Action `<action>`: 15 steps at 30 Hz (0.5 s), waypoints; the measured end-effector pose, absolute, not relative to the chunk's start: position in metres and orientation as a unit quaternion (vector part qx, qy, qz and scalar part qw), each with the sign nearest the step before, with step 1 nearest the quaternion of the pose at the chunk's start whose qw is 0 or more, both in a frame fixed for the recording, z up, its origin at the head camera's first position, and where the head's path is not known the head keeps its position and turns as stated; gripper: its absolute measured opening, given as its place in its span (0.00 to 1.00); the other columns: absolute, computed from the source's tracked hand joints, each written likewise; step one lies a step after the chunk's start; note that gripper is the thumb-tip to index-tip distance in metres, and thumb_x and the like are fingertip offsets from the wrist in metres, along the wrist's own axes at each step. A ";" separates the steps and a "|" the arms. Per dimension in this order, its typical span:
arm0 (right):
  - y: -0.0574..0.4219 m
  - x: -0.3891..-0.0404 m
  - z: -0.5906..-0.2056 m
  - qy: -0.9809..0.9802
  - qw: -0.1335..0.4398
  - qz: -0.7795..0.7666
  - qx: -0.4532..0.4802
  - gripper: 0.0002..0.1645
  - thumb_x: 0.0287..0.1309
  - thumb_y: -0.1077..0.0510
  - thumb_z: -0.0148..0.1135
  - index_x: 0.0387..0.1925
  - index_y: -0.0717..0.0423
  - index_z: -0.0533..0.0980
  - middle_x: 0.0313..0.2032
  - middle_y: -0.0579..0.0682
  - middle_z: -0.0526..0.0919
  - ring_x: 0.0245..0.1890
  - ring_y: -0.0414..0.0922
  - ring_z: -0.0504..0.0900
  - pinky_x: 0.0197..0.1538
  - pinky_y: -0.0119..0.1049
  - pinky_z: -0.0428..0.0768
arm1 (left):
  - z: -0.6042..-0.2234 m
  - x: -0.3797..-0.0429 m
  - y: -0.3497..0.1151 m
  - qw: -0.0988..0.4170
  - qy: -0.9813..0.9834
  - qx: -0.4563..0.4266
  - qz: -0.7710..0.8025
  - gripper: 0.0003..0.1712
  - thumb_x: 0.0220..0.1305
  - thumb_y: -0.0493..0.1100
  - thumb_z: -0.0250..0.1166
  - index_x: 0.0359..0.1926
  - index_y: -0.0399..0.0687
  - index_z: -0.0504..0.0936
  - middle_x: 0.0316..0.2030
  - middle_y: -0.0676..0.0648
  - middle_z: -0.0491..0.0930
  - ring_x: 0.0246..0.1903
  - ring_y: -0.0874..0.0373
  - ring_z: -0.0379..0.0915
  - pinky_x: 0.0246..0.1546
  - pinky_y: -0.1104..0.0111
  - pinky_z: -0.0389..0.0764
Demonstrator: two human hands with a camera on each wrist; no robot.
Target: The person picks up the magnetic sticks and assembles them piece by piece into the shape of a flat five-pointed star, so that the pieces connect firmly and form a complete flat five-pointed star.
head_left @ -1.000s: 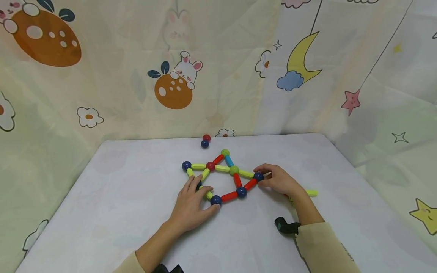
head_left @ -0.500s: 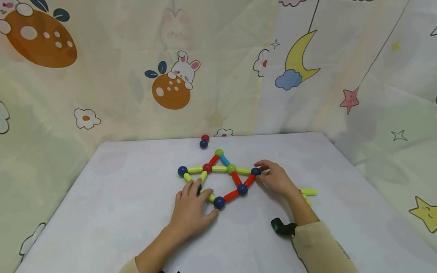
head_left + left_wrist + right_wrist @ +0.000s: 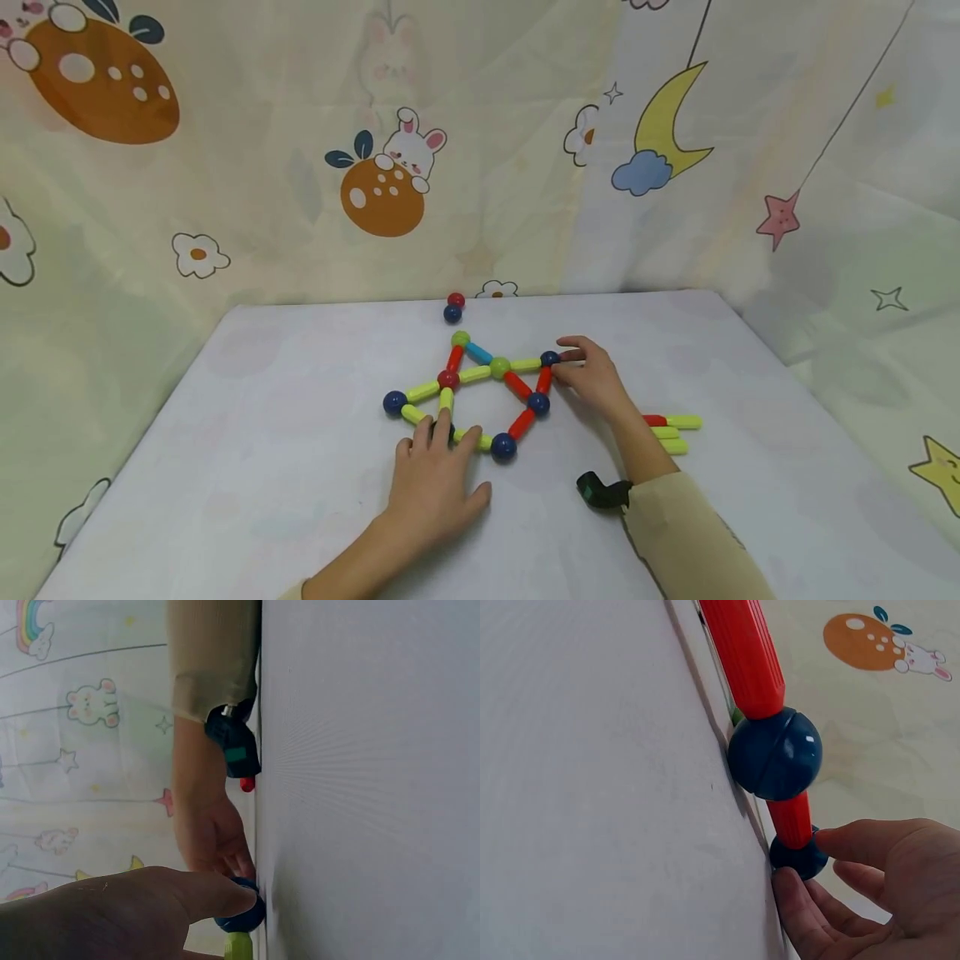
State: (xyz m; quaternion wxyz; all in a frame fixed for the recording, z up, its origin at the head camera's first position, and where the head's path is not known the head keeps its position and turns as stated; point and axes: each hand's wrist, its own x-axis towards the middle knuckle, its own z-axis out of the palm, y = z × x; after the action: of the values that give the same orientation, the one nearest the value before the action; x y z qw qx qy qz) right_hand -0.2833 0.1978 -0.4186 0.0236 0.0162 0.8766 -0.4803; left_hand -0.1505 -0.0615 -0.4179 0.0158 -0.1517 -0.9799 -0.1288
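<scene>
A flat frame of magnetic sticks and balls lies on the white table (image 3: 300, 467), with a red ball (image 3: 447, 380) and a light-green ball (image 3: 500, 367) among its joints. My right hand (image 3: 592, 379) pinches the blue ball (image 3: 550, 358) at the right end; the right wrist view shows thumb and fingertips on that blue ball (image 3: 800, 860). With fingers spread, my left hand (image 3: 429, 492) rests on the near side, over a mostly covered dark-blue ball (image 3: 448, 432) and a yellow-green stick (image 3: 474, 440). Its thumb stands apart from the near blue ball (image 3: 504, 447).
Beside the right forearm lie loose yellow-green sticks (image 3: 684, 422) and a red stick (image 3: 655, 420). A spare red ball (image 3: 456, 301) and blue ball (image 3: 452, 314) sit at the table's far edge. A black wrist device (image 3: 602, 492) is by the right sleeve. A patterned cloth hangs behind.
The frame has turned counterclockwise: its right end moved away and slightly left with my right hand, its left end came nearer. My left hand shifted slightly right, and its thumb left the near ball.
</scene>
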 end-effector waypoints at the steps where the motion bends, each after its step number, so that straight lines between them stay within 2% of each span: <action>1: 0.196 -0.285 -0.419 0.874 0.025 -0.485 0.016 0.32 0.68 0.60 0.61 0.72 0.56 0.68 0.63 0.64 0.77 0.56 0.58 0.82 0.58 0.46 0.85 | -0.417 -0.149 -0.061 0.011 -0.980 -0.149 -0.127 0.38 0.57 0.63 0.72 0.67 0.55 0.79 0.71 0.32 0.68 0.68 0.32 0.63 0.56 0.36 0.73; 8: 0.181 -0.295 -0.416 0.871 0.023 -0.491 0.010 0.31 0.68 0.60 0.60 0.71 0.55 0.69 0.65 0.63 0.77 0.58 0.59 0.81 0.58 0.48 0.85 | -0.408 -0.141 -0.055 -0.011 -0.982 -0.147 -0.116 0.40 0.56 0.65 0.72 0.67 0.55 0.79 0.69 0.31 0.70 0.65 0.33 0.65 0.54 0.37 0.73; 15: 0.170 -0.302 -0.416 0.877 0.030 -0.478 -0.025 0.32 0.69 0.55 0.60 0.72 0.52 0.69 0.70 0.61 0.73 0.69 0.61 0.75 0.66 0.57 0.77 | -0.402 -0.136 -0.049 -0.063 -0.973 -0.175 -0.134 0.42 0.57 0.68 0.69 0.70 0.57 0.77 0.72 0.32 0.67 0.69 0.32 0.62 0.60 0.36 0.70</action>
State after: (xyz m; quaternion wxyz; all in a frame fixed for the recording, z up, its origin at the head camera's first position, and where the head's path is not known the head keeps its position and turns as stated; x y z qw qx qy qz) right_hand -0.3021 0.1702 -0.4163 0.0302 -0.0255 0.8773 -0.4783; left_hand -0.1355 -0.0491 -0.4017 -0.0626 -0.1750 -0.9734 -0.1341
